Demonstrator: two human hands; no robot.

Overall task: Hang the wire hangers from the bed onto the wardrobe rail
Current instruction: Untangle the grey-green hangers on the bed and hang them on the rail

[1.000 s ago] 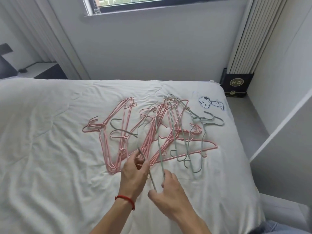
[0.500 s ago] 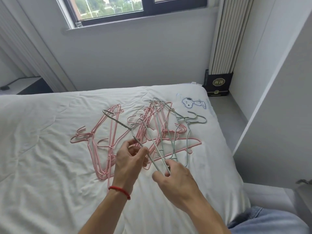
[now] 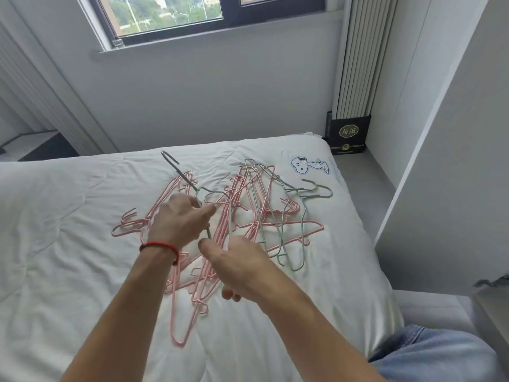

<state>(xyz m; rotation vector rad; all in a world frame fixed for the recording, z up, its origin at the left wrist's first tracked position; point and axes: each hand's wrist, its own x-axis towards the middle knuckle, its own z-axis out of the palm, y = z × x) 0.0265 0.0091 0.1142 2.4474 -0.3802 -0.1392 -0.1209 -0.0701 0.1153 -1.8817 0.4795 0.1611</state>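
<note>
- Since a moment ago, both hands have risen above the pile, and the grey-green hanger (image 3: 180, 176) now tilts up, its hook lifted clear of the bed (image 3: 55, 244).
- Nearest, a denim-clad knee (image 3: 440, 354) sits at the bed's edge.
- Right hand (image 3: 242, 267) curls its fingers round thin wire from the pile; which hanger it grips I cannot tell.
- Left hand (image 3: 179, 220), a red string bracelet (image 3: 159, 246) at its wrist, pinches the grey-green hanger at the neck.
- Pink wire hangers (image 3: 220, 238) lie tangled on the crumpled white quilt, more green hangers (image 3: 278, 216) crossing them.
- Beyond, a cartoon dog patch (image 3: 308, 165) marks the quilt.
- Farthest, a dark box (image 3: 348, 133) stands on the floor below the window (image 3: 192, 17).
</note>
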